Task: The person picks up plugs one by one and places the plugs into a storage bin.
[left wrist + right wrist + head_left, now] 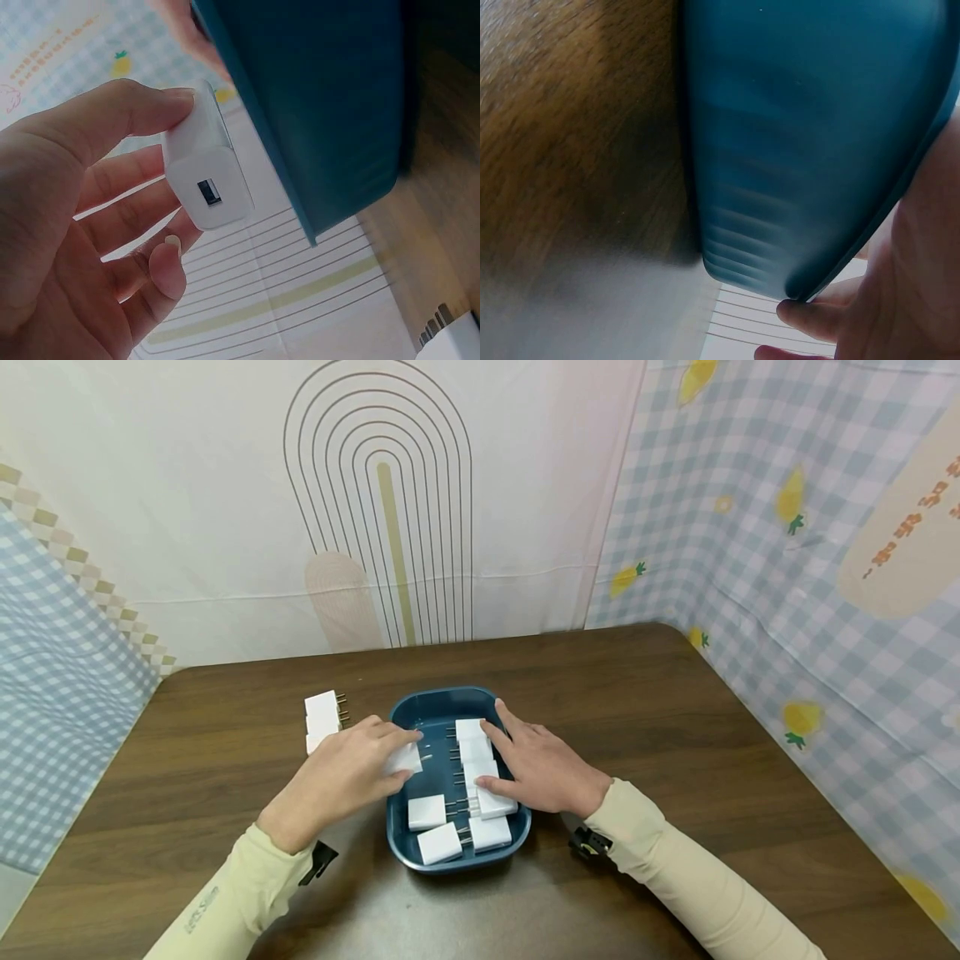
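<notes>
With left hand (pixel 348 768), note a pinch between thumb and fingers on one white charger (pixel 407 761), held at the left rim of the blue tray (pixel 442 700), pins directed right, over the tray floor. With right hand (pixel 547 768), note spread fingers and no evident grasp at the opposite rim; unable to confirm contact with anything beneath. Judge the present step as handling a single charger across the tray rim, direction of transfer not determinable. For the next move, judge as necessary: steady pinch, pins clear of the rim, right hand out of the path.

Just left of the right hand, partly under the fingers, find a column of chargers (pixel 474 749), pins toward the left hand. Nearer the body, between both hands, find two chargers (pixel 427 812), pins pointing right: allow for possible snagging. Just beyond the left hand, find an outside row (pixel 322 714), partly hidden, on the table (pixel 615 702).
</notes>
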The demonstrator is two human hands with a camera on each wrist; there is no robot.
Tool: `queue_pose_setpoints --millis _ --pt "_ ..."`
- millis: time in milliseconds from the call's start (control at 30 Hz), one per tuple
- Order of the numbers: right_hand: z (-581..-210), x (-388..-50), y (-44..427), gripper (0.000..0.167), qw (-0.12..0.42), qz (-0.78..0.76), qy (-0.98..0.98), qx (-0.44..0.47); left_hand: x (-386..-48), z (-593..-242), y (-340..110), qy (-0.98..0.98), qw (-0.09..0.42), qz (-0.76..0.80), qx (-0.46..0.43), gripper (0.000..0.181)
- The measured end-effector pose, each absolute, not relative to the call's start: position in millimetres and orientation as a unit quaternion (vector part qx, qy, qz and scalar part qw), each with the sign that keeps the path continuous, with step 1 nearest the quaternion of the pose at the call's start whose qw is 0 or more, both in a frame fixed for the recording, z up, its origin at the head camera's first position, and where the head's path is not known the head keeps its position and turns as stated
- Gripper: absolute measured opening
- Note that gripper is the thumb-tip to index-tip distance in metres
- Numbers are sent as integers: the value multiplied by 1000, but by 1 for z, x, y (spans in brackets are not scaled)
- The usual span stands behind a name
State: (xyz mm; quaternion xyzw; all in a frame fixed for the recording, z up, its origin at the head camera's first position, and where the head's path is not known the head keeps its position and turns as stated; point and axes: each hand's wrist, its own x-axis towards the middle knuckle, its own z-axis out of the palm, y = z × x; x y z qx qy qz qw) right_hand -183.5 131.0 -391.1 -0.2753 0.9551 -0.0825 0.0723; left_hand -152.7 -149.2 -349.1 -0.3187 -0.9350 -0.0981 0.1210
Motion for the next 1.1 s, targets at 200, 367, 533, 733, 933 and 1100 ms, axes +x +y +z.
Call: queue_pose_setpoints --millis 200,367,533,733,933,1100 --pt "-391 -184 131 88 76 -83 955 -275 -154 -353 -145 -930 115 -96 -335 47" --pt "-391 -184 132 87 73 -81 954 -278 -155 -353 -142 -929 108 -92 -340 46" --pt "-391 -184 132 87 69 -81 953 -284 -156 -356 -138 -933 95 -84 -336 47" --pt "-391 -183 132 87 71 -84 953 -283 -156 -359 -135 -935 85 -80 -334 47" --pt "-389 -183 132 87 71 -84 953 -283 -157 -362 -134 -936 84 -75 -333 47" --pt "-388 -182 132 87 75 -85 953 -280 -158 -363 -134 -934 91 -70 -338 45"
